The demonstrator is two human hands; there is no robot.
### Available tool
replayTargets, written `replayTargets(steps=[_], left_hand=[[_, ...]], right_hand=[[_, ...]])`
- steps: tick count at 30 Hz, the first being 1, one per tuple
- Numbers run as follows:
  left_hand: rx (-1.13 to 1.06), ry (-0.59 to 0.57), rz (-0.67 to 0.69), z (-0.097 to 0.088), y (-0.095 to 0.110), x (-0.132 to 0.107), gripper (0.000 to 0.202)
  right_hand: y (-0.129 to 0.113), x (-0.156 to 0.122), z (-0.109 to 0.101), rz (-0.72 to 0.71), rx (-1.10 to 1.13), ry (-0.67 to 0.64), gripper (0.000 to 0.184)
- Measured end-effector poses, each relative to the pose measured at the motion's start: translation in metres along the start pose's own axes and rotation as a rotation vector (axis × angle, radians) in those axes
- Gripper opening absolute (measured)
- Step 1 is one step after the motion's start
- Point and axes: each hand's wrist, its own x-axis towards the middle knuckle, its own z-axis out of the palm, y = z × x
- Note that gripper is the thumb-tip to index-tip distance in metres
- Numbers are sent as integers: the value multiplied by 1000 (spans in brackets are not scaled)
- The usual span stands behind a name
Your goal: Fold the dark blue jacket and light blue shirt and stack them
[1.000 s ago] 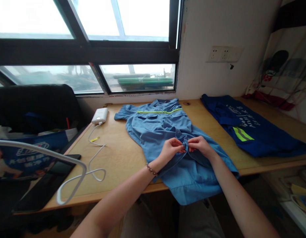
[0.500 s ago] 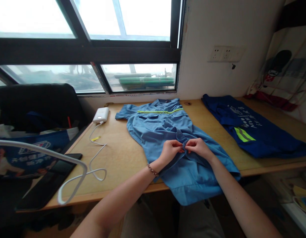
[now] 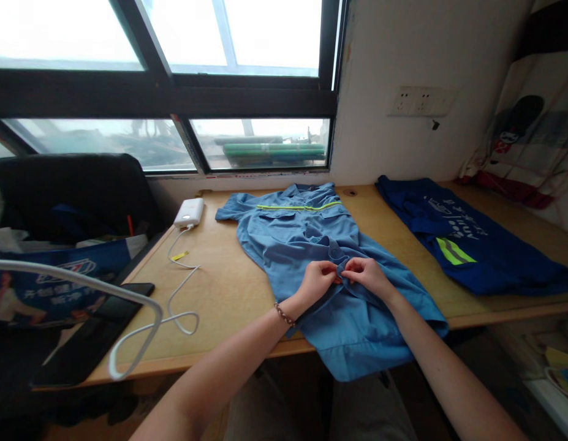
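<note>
Probably we're buttoning the light-blue work shirt (image 3: 284,254); our left grip (image 3: 317,280) and right grip (image 3: 368,275) pinch its placket (image 3: 337,255); next calls for precise alignment.

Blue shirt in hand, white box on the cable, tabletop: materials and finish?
Light-blue short-sleeved cloth shirt: matte, probably woven, from its soft creases; fibre unclear.
White rounded-edged box: probably hard plastic, satin, from its smooth uniform surface.
Yellow-brown flat tabletop: wood or wood-look board, by its colour; faint sheen; can't confirm which.
</note>
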Motion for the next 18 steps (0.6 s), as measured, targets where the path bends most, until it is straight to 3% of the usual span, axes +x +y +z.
replayTargets(steps=[7, 11, 18], left_hand=[[-56, 72, -42, 1, -7, 6, 25], [-215, 71, -121, 2, -3, 7, 18], [-292, 124, -185, 2, -2, 8, 8]], right_hand=[[-7, -5, 12, -187, -261, 146, 20], [-12, -4, 14, -210, -250, 132, 20], [-15, -4, 13, -223, -269, 96, 18]])
